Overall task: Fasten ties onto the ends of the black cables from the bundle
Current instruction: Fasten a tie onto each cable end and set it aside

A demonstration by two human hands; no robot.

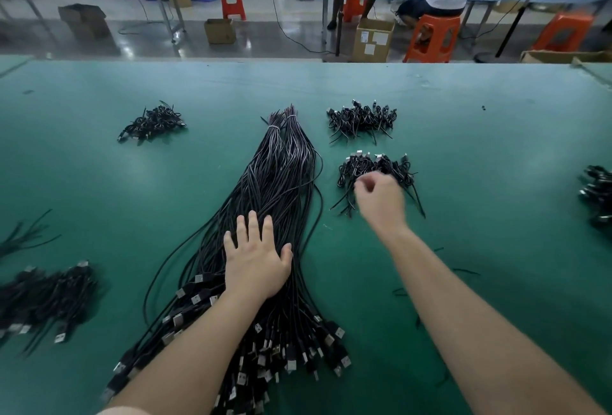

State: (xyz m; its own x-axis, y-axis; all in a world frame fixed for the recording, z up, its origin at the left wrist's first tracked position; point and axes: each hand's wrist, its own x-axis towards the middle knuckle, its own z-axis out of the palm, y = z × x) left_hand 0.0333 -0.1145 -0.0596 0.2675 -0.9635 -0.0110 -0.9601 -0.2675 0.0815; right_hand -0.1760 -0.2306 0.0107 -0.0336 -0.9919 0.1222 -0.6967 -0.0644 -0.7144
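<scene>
On the green bench (99,182), the bundle (278,182) is pressed flat under the spread left hand (256,259). Beside it, the blurred right hand (381,197) is curled over a pile of coiled cables (374,166); whether anything is pinched cannot be told. Neighbouring strands could be dragged and tangled if one cable is pulled carelessly.

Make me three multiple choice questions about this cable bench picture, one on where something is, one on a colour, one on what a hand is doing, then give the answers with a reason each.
1. Where does the left hand lie?
A. flat on the long cable bundle
B. on a cardboard box
C. on an orange stool

2. What colour is the bench mat?
A. red
B. green
C. white

3. How is the right hand placed?
A. spread flat on the mat
B. resting in the lap
C. fingers curled, at the nearer of the two small coiled-cable piles to the right of the bundle

Answers: 1 A, the straight fingers rest on the cables. 2 B, the surface under every pile is green. 3 C, it overlaps that pile's near edge; blur hides whether it holds anything.
</scene>
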